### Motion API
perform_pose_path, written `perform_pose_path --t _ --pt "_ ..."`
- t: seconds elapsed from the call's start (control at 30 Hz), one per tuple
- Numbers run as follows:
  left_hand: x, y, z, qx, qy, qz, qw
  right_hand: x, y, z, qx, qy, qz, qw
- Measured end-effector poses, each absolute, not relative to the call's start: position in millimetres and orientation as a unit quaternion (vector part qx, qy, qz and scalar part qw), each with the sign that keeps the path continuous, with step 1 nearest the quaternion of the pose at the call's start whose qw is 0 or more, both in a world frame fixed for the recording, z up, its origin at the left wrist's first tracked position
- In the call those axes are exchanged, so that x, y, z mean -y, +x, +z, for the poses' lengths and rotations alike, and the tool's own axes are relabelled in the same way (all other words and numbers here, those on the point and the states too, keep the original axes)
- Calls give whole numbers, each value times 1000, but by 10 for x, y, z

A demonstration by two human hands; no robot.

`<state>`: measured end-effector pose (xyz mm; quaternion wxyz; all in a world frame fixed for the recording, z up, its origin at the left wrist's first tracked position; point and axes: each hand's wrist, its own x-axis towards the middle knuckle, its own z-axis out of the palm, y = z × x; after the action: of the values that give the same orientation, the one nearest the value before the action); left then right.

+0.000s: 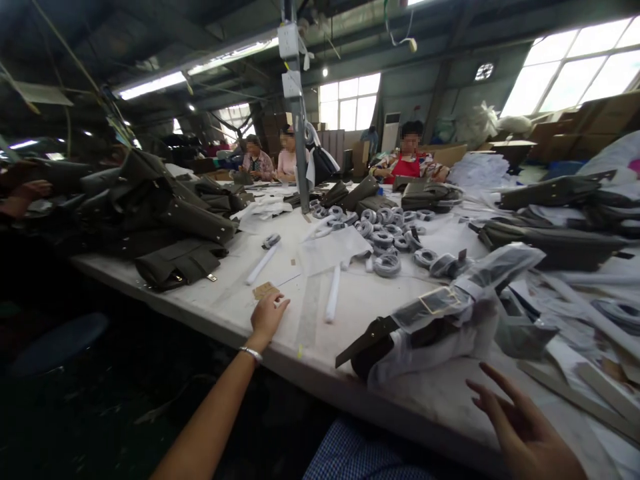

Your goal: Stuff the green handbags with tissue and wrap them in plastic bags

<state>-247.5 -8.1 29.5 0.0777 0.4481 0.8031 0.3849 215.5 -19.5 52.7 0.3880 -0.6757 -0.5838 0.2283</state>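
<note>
My left hand (267, 317) reaches out over the white table (350, 313) and its fingertips rest on a small tan card (265, 291) near the table's front edge. A bracelet sits on that wrist. My right hand (520, 427) hovers open at the lower right, fingers spread, holding nothing. Just beyond it lies a dark bag wrapped in clear plastic and white paper (440, 320) with a gold buckle. White paper tubes (333, 301) lie between the two hands.
A heap of dark olive bags (165, 220) fills the left of the table, with more bags (550, 233) at the right. Several grey tape rolls (387, 237) lie mid-table. Three people sit at the far end. A pole (299, 127) stands behind the table.
</note>
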Motion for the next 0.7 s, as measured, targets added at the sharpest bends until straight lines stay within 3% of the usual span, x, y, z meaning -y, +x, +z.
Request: perform_pose_path --t 0.13,0.37,0.53,0.7 --pt "-16 -2662 206 -822 476 309 50 327 1960 604 611 -625 322 364" --pt "-78 -2646 158 -819 489 297 42 359 1709 744 687 -517 304 410" --pt "-97 -2666 361 -804 470 350 101 319 1519 803 729 -447 286 432" --pt "7 -2531 873 -732 464 449 219 330 1299 1000 755 -361 318 446"
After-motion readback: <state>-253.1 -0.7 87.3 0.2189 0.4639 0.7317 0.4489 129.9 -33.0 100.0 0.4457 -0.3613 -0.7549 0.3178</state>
